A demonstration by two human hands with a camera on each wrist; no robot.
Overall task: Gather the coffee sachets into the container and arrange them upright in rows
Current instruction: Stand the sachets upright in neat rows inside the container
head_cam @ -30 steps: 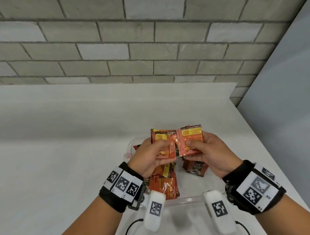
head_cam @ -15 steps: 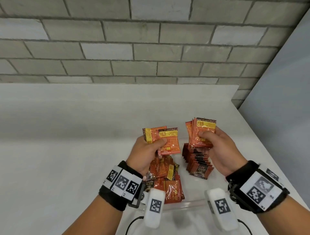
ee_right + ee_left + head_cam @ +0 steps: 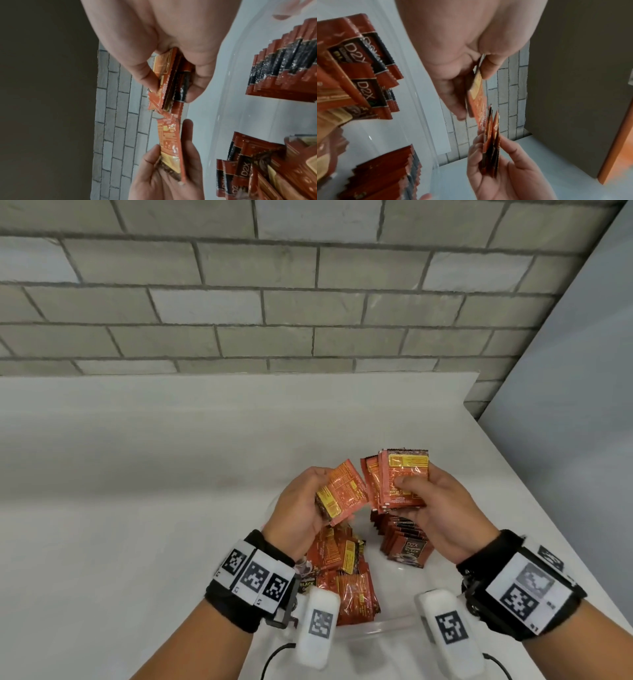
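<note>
My left hand pinches one red-orange coffee sachet, tilted, its edge next to the small stack of sachets that my right hand grips between thumb and fingers. Both hands hover over the clear plastic container. Inside it, a row of sachets stands upright on the right and a loose pile lies on the left. The left wrist view shows the single sachet meeting the stack. From the right wrist I see the stack above that sachet.
The container sits on a white table near its right edge. A grey brick wall runs behind and a grey panel stands at the right. White wrist-camera housings hang under both wrists.
The hands parted half a second ago and have come back together. My left hand has turned its sachet sideways toward the stack in my right hand.
</note>
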